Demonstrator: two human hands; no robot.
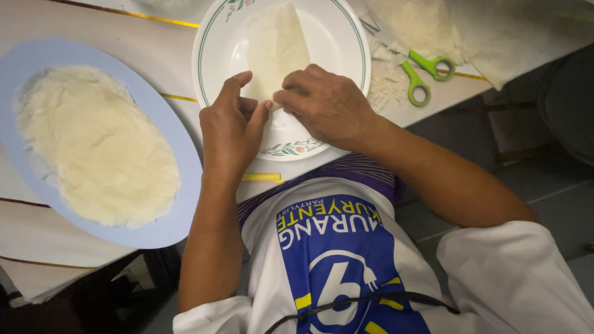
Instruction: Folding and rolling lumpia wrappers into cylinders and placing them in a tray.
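A pale thin wrapper sheet [276, 46] lies on a white plate [337, 37] with a green rim and a flower pattern. My left hand [229, 127] and my right hand [325, 105] meet at the near end of the wrapper, fingertips pinching its edge together. The part of the wrapper under my fingers is hidden.
A light blue oval platter [179, 204] at the left holds a stack of pale round wrappers [96, 145]. Green-handled scissors [424, 71] lie right of the plate beside wrapper scraps [387, 86]. More pale sheets [427, 21] lie at the back right. The table edge runs near my torso.
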